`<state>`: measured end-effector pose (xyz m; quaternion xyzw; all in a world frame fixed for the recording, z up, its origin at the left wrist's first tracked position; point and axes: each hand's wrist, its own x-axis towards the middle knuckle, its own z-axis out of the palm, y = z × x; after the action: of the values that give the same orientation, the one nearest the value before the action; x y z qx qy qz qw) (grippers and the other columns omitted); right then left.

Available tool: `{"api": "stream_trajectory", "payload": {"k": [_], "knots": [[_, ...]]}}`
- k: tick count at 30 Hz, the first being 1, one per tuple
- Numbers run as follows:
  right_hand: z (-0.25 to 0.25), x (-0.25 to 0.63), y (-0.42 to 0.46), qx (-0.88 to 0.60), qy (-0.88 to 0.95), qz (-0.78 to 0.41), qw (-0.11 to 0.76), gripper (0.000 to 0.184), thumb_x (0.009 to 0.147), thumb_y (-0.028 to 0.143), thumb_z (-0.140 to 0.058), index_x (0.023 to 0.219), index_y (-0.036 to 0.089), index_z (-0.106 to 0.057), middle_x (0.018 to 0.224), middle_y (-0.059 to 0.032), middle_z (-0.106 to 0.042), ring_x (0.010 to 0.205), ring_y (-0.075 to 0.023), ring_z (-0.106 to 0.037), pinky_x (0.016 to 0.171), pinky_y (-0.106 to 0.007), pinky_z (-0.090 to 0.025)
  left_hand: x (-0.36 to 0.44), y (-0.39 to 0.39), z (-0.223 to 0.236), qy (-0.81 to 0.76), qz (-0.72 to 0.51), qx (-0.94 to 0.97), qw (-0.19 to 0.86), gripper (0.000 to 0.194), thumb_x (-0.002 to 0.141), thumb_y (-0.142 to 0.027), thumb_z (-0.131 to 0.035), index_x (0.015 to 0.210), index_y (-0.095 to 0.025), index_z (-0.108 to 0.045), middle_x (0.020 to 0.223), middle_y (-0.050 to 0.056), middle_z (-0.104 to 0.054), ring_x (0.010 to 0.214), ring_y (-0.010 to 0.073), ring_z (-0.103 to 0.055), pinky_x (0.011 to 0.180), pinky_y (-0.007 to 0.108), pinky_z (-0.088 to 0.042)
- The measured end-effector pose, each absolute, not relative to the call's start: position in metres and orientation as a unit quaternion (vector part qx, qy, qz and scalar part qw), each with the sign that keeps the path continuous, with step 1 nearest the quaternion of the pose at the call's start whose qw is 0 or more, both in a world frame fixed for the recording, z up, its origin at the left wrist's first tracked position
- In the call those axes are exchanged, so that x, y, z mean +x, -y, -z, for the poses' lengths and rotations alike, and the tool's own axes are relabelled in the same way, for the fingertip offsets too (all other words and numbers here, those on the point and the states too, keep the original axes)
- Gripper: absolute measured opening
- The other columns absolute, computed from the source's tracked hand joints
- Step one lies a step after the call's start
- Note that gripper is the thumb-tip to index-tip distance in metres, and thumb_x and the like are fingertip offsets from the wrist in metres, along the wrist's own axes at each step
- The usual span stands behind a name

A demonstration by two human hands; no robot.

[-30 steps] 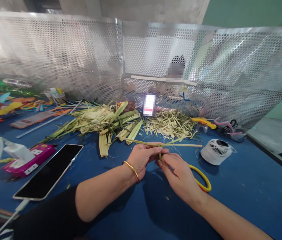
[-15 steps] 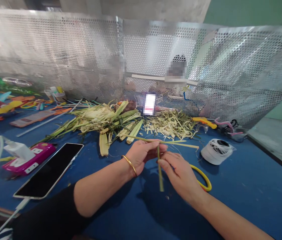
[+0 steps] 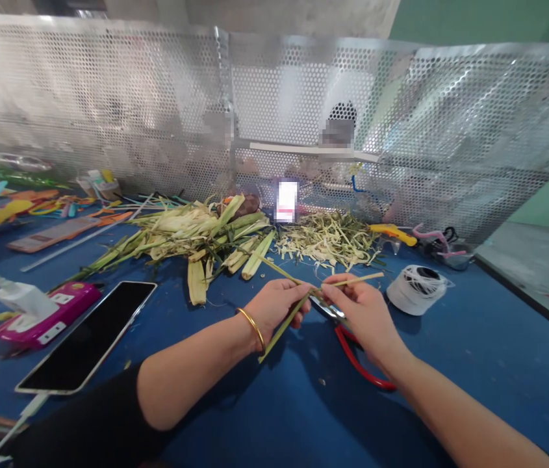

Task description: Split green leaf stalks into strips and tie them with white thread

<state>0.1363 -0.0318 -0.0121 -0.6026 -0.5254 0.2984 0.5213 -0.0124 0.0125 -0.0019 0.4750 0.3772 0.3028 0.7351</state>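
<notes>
My left hand (image 3: 281,305) pinches several narrow green leaf strips (image 3: 284,328) where they cross, thumb on top. One strip end slants down toward my wrist, and another reaches up and left toward the leaf pile. My right hand (image 3: 359,312) pinches the same strips from the other side, and a pale end (image 3: 364,278) sticks out to the right above its fingers. Beneath my right hand lie scissors with a red handle (image 3: 359,367), partly covered by it. A spool of white thread (image 3: 416,294) stands right of that hand.
A heap of long green leaves (image 3: 196,231) and a pile of shredded strips (image 3: 327,237) lie beyond my hands. To the left are a phone (image 3: 89,338) on a cable and a magenta power strip (image 3: 47,318). A perforated metal screen (image 3: 298,91) closes off the back.
The strip hanging down between my hands now slants left under my left hand. My right hand has moved up and turned, gripping the strips near the crossing. The red scissors handle has come into view.
</notes>
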Motion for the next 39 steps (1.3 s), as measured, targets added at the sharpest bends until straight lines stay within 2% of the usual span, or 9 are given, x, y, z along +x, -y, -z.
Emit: {"api": "stream_trajectory", "payload": {"k": [2, 5, 9, 12, 18, 25, 32, 39], "knots": [[0.011, 0.133, 0.032, -0.572, 0.492, -0.372, 0.541, 0.033, 0.07, 0.049, -0.066, 0.071, 0.017, -0.062, 0.066, -0.0033, -0.065, 0.065, -0.0192, -0.06, 0.065, -0.032, -0.048, -0.013, -0.013, 0.004, -0.366, -0.291, 0.479, 0.743, 0.026, 0.075, -0.036, -0.065, 0.065, -0.014, -0.057, 0.05, -0.005, -0.051, 0.04, 0.0047, -0.043, 0.042, 0.018, -0.036], [0.008, 0.13, 0.033, -0.548, 0.473, -0.416, 0.55, 0.035, 0.065, 0.05, -0.071, 0.063, 0.016, -0.061, 0.058, -0.0007, -0.061, 0.055, -0.0159, -0.058, 0.057, -0.029, -0.046, -0.013, -0.013, 0.008, -0.375, -0.287, 0.506, 0.722, 0.025, 0.071, -0.036, -0.07, 0.067, -0.013, -0.06, 0.05, -0.005, -0.052, 0.038, 0.0042, -0.044, 0.04, 0.017, -0.034], [0.009, 0.126, 0.034, -0.544, 0.442, -0.447, 0.556, 0.037, 0.06, 0.05, -0.074, 0.059, 0.016, -0.061, 0.056, 0.0001, -0.06, 0.048, -0.0141, -0.057, 0.05, -0.027, -0.045, -0.012, -0.015, 0.012, -0.393, -0.291, 0.531, 0.692, 0.022, 0.072, -0.031, -0.069, 0.083, -0.012, -0.066, 0.068, 0.002, -0.065, 0.046, 0.0074, -0.056, 0.046, 0.019, -0.041], [0.011, 0.124, 0.034, -0.544, 0.394, -0.475, 0.569, 0.035, 0.058, 0.047, -0.076, 0.061, 0.015, -0.061, 0.055, 0.0015, -0.059, 0.046, -0.0134, -0.058, 0.049, -0.025, -0.045, -0.01, -0.015, 0.014, -0.401, -0.312, 0.515, 0.69, 0.024, 0.069, -0.027, -0.072, 0.088, -0.012, -0.067, 0.075, 0.005, -0.068, 0.051, 0.0092, -0.06, 0.047, 0.02, -0.041], [0.015, 0.123, 0.035, -0.533, 0.396, -0.461, 0.588, 0.028, 0.063, 0.039, -0.071, 0.056, 0.015, -0.059, 0.053, 0.0031, -0.056, 0.041, -0.0096, -0.054, 0.045, -0.023, -0.043, -0.011, -0.016, 0.013, -0.411, -0.323, 0.474, 0.709, 0.022, 0.061, -0.025, -0.077, 0.077, -0.013, -0.069, 0.067, 0.002, -0.066, 0.046, 0.0051, -0.052, 0.043, 0.017, -0.03], [0.021, 0.124, 0.032, -0.543, 0.363, -0.467, 0.596, 0.023, 0.062, 0.032, -0.068, 0.05, 0.017, -0.055, 0.047, 0.004, -0.053, 0.037, -0.0085, -0.049, 0.041, -0.022, -0.039, -0.018, -0.02, 0.003, -0.389, -0.266, 0.513, 0.718, 0.024, 0.057, -0.024, -0.078, 0.077, -0.012, -0.072, 0.062, 0.002, -0.064, 0.046, 0.0038, -0.044, 0.045, 0.019, -0.03], [0.014, 0.125, 0.035, -0.526, 0.347, -0.511, 0.584, 0.025, 0.062, 0.035, -0.07, 0.051, 0.016, -0.056, 0.046, 0.0039, -0.053, 0.037, -0.0082, -0.048, 0.043, -0.023, -0.039, -0.02, -0.022, 0.0, -0.368, -0.256, 0.506, 0.737, 0.039, 0.068, -0.048, -0.069, 0.08, -0.011, -0.069, 0.065, 0.003, -0.064, 0.044, 0.0035, -0.042, 0.039, 0.018, -0.017], [0.02, 0.124, 0.034, -0.521, 0.388, -0.485, 0.585, 0.026, 0.064, 0.032, -0.067, 0.048, 0.017, -0.055, 0.05, 0.0045, -0.051, 0.039, -0.007, -0.047, 0.042, -0.022, -0.036, -0.015, -0.021, 0.001, -0.402, -0.279, 0.499, 0.715, 0.027, 0.06, -0.034, -0.076, 0.062, -0.013, -0.059, 0.055, -0.001, -0.059, 0.039, 0.0017, -0.034, 0.039, 0.018, -0.016]]}}
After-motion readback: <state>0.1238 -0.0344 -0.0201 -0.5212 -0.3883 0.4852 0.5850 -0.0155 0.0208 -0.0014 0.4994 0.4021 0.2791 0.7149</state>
